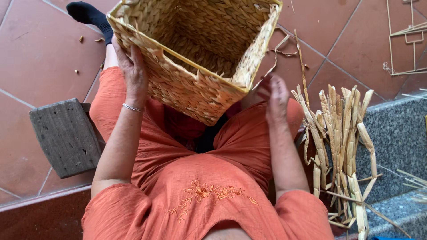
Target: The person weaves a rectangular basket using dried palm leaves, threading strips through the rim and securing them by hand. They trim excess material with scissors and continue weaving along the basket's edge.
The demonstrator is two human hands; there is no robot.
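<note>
The left hand [132, 71] lies flat on the basket [195, 53]; best hold it steady while the right hand [275, 95], fingers spread, works beside it.

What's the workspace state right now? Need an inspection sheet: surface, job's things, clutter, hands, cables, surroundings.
Surface: red tiled floor; the person sits with the work on the lap.
Job's things: square woven basket, tilted, opening toward the camera; a loose strand trails from its right corner.
Clutter: bundle of dried leaf strips lying at the person's right; small scraps on the tiles.
Hands: left hand flat against the basket's left side; right hand at the basket's lower right corner, blurred, grip unclear.
Cables: nothing seen.
Surroundings: worn wooden block at the left, grey stone step at the right, wire frame on the floor beyond.
</note>
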